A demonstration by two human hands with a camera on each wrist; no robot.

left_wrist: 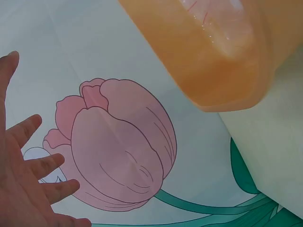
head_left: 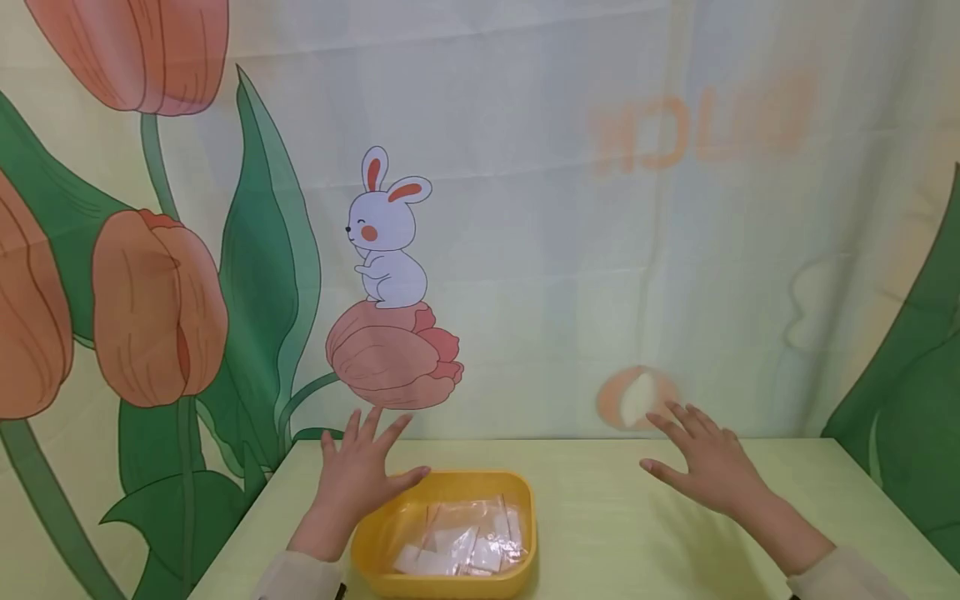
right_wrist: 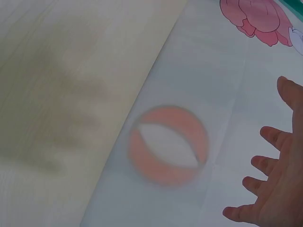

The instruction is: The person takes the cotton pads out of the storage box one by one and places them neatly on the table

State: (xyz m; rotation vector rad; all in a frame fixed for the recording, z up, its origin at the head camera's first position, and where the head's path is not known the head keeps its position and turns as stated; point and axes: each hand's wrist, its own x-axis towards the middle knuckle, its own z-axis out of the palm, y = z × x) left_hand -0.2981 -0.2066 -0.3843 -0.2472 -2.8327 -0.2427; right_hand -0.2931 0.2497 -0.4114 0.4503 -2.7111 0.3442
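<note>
Fingers spread, my left hand (head_left: 358,475) hovers over the left rim of a yellow plastic basket (head_left: 446,587) and holds nothing. Inside the basket lie clear plastic bags (head_left: 480,529) with red lines along their edges and white pieces in or among them. My right hand (head_left: 712,462) is raised over the right part of the table, also with spread fingers and nothing in it. In the left wrist view the left hand (left_wrist: 28,175) shows at the left, apart from the basket (left_wrist: 222,90). The right wrist view has the right hand (right_wrist: 279,175) at its right edge.
The pale green table (head_left: 600,517) ends at a hanging cloth (head_left: 525,250) printed with tulips, leaves and a white rabbit (head_left: 390,242). A shadow of the right hand falls on the table (right_wrist: 57,94).
</note>
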